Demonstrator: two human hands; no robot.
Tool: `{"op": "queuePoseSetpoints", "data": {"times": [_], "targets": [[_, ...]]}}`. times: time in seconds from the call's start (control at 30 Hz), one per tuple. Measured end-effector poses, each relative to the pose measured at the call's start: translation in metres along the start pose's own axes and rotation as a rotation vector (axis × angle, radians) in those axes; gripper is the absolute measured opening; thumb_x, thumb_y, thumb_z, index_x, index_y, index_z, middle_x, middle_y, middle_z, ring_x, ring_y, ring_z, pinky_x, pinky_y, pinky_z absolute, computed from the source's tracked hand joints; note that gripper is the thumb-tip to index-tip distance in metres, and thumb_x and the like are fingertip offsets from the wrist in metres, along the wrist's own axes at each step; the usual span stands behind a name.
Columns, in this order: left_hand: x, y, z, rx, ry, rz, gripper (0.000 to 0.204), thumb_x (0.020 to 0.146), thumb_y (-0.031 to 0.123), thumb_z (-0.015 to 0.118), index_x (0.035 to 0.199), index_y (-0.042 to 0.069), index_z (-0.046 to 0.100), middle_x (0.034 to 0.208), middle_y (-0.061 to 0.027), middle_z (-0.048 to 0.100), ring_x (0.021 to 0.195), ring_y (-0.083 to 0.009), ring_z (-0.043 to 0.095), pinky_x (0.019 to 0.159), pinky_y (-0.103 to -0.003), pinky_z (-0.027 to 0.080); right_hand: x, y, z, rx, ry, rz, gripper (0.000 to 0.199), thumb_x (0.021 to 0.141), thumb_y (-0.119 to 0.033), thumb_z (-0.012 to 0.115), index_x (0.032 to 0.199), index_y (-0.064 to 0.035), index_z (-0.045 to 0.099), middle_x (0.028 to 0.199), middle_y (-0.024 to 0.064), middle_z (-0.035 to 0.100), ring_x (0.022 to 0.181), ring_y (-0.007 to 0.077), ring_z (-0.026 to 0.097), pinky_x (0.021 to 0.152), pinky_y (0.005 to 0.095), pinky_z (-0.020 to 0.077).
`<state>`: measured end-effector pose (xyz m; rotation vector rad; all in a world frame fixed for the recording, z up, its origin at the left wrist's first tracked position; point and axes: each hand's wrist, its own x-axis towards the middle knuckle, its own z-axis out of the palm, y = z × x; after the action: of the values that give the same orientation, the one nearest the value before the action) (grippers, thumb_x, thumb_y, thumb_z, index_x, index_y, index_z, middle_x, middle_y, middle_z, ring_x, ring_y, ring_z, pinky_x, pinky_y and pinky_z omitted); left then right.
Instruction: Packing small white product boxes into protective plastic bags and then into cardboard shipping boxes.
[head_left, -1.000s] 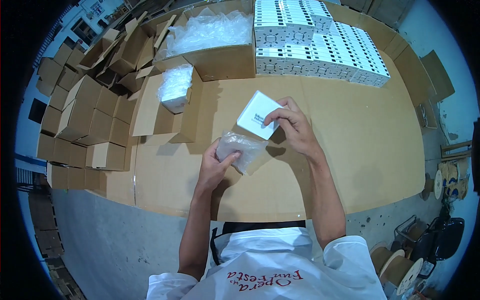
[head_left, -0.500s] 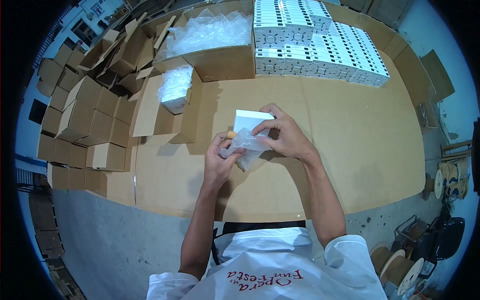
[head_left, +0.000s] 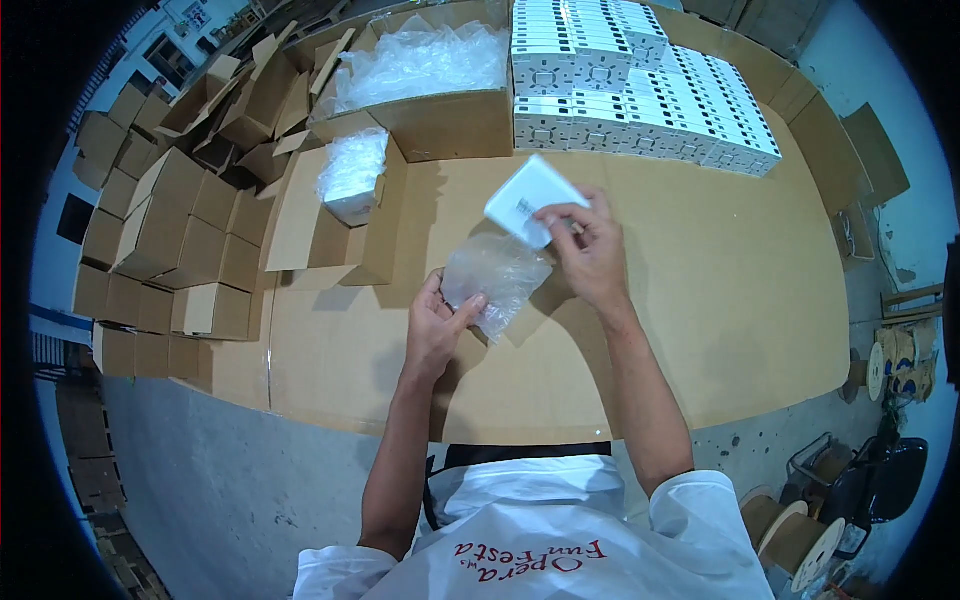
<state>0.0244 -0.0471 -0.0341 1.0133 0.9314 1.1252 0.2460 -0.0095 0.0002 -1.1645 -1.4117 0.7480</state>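
My right hand (head_left: 590, 245) is closed on a small white box (head_left: 535, 200), which is held tilted above the table with a printed label on the side facing me. Lower and to the left, my left hand (head_left: 438, 325) pinches a clear bubble-wrap bag (head_left: 495, 280) between thumb and fingers. The bag hangs spread out just below the white box. An opened cardboard carton (head_left: 375, 240) stands to the left of my hands, with a stack of bubble-wrapped white boxes (head_left: 352, 175) in it.
Behind the carton is a large cardboard box (head_left: 450, 125) heaped with clear bags (head_left: 420, 65). Rows of white boxes (head_left: 640, 130) are stacked at the back right. Brown cartons (head_left: 185, 240) pile up at the left. The cardboard-covered table (head_left: 730, 300) has a curved front edge.
My right hand has lifted the white box up and tilted it, away from the bag. The bag, held in my left hand, is now spread open wider.
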Motion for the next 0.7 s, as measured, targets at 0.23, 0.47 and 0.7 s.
{"op": "queuePoseSetpoints", "data": {"times": [0.23,0.47,0.7], "targets": [[0.003,-0.003,-0.009,-0.031,-0.006,-0.049,0.047,0.092,-0.006,0.064,0.135,-0.004,0.046,0.124,-0.0132,0.062,0.112,-0.0206,0.064,0.097,-0.036,0.054,0.003,0.005,-0.003,0.884,0.178,0.019,0.019,0.095,0.002,0.063,0.112,-0.0013,0.056,0.114,0.0074,0.057,0.098,0.0146,0.065,0.091,0.0334,0.0593],[0.001,-0.003,-0.019,-0.037,0.008,-0.051,0.047,0.093,-0.004,0.064,0.136,-0.003,0.045,0.124,-0.0131,0.062,0.111,-0.0198,0.064,0.094,-0.035,0.056,-0.003,0.017,0.002,0.657,0.090,0.116,0.016,0.091,0.006,0.067,0.104,-0.0017,0.060,0.099,0.0026,0.060,0.079,0.0076,0.061,0.073,0.0219,0.0538],[0.001,-0.002,-0.021,-0.022,0.032,-0.043,0.048,0.092,-0.004,0.065,0.135,-0.004,0.045,0.125,-0.0136,0.061,0.110,-0.0206,0.064,0.094,-0.036,0.057,0.002,0.006,-0.009,0.497,-0.024,-0.067,0.016,0.083,0.014,0.067,0.088,-0.0012,0.065,0.101,0.0046,0.058,0.090,0.0108,0.059,0.074,0.0238,0.0520]]}}
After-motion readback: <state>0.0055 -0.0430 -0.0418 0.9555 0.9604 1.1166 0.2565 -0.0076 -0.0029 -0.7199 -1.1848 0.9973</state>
